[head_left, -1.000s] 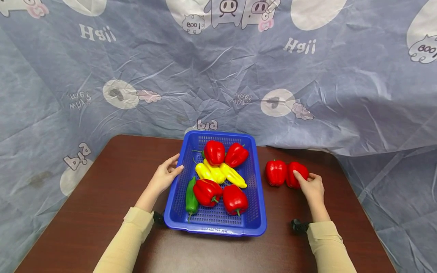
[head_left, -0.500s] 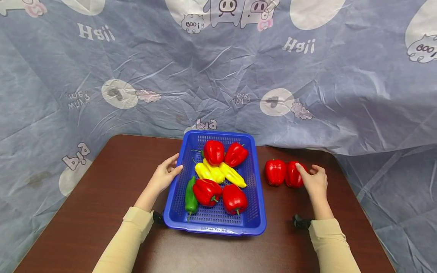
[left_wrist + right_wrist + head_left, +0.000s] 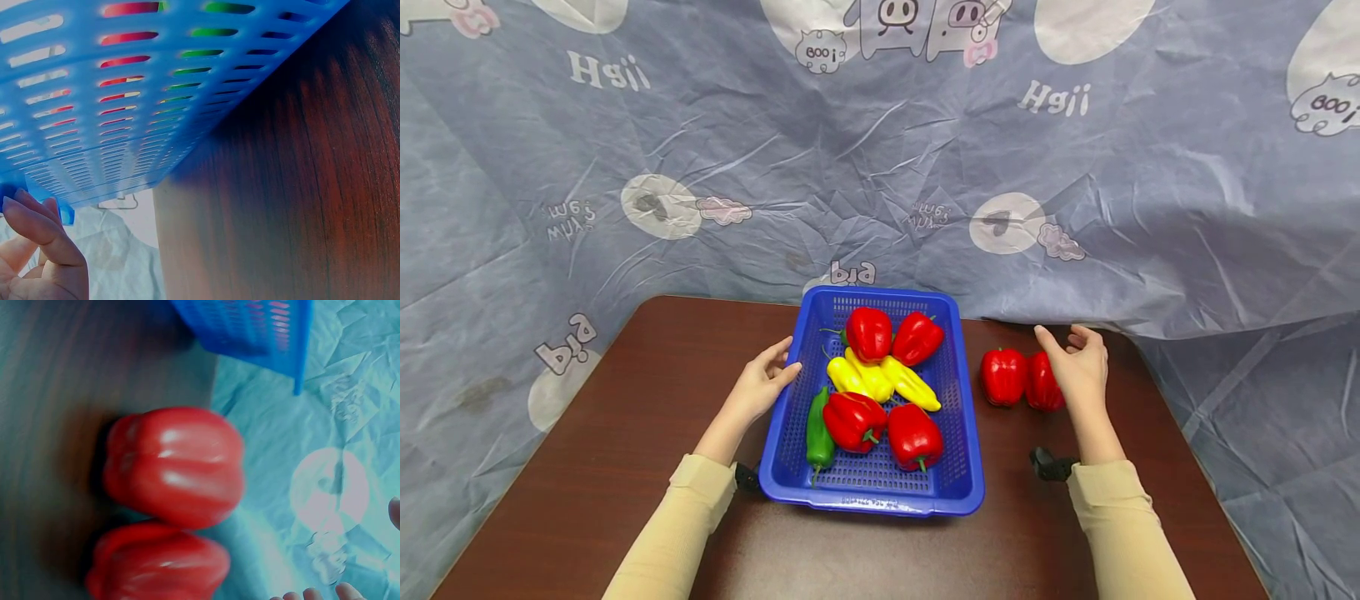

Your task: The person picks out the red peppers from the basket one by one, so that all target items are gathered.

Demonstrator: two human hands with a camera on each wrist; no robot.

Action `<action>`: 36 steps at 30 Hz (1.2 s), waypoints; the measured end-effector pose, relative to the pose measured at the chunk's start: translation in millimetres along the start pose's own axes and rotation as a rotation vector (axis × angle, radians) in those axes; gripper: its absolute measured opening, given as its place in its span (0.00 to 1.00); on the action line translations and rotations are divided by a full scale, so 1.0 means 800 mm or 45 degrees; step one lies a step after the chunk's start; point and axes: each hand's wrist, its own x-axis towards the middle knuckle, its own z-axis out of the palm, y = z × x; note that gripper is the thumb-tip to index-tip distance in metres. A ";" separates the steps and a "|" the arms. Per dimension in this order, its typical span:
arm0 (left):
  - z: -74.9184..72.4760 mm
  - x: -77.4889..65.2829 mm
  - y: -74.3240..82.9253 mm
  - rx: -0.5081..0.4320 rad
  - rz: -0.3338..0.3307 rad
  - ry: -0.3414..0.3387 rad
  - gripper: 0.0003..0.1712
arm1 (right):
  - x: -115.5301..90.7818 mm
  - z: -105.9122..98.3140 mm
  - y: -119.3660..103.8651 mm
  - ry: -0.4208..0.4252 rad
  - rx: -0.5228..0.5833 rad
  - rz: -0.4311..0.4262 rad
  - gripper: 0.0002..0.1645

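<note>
In the head view my left hand grips the left rim of a blue plastic basket, its thumb over the edge. The left wrist view shows the curled fingers right at the rim, below the slotted basket wall. To the right of the basket, two red bell peppers stand side by side, a left one and a right one. My right hand hovers over the right pepper, partly covering it, thumb and fingers apart and holding nothing. Only fingertips show in the right wrist view.
Inside the basket lie several red bell peppers, yellow peppers and a long green pepper. The basket stands on a brown wooden table. A grey-blue printed cloth hangs behind the table's far edge.
My right hand has let go of the right red bell pepper and lifted up and away from it. The left hand and basket have stayed in place.
</note>
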 end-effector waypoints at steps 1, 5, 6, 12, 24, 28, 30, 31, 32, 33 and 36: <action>0.000 0.000 0.000 0.004 -0.001 0.000 0.35 | 0.000 0.001 -0.005 -0.012 0.007 -0.003 0.49; -0.001 0.001 0.001 0.009 -0.001 0.005 0.35 | -0.002 0.003 -0.024 -0.053 0.038 -0.023 0.51; -0.001 0.002 0.001 0.009 0.000 0.007 0.35 | -0.002 0.004 -0.030 -0.062 0.049 -0.029 0.51; -0.002 0.003 -0.001 0.034 -0.005 0.018 0.35 | -0.007 0.014 -0.063 -0.100 0.101 -0.065 0.50; -0.001 0.000 0.000 0.011 -0.045 0.019 0.35 | -0.026 0.061 -0.105 -0.209 0.155 -0.166 0.48; -0.001 -0.001 0.000 0.008 -0.047 0.016 0.35 | -0.034 0.079 -0.113 -0.244 0.164 -0.177 0.46; -0.001 -0.001 0.000 0.009 -0.050 0.011 0.35 | -0.038 0.088 -0.116 -0.265 0.164 -0.183 0.46; -0.001 -0.001 0.001 0.006 -0.054 0.010 0.35 | -0.039 0.092 -0.118 -0.276 0.161 -0.190 0.46; 0.000 -0.001 0.001 0.003 -0.058 0.012 0.35 | -0.041 0.096 -0.119 -0.286 0.159 -0.197 0.46; 0.000 -0.001 0.001 0.001 -0.058 0.010 0.35 | -0.043 0.100 -0.121 -0.295 0.156 -0.204 0.46; 0.000 -0.001 0.003 -0.006 -0.055 0.003 0.35 | -0.048 0.112 -0.124 -0.316 0.151 -0.222 0.45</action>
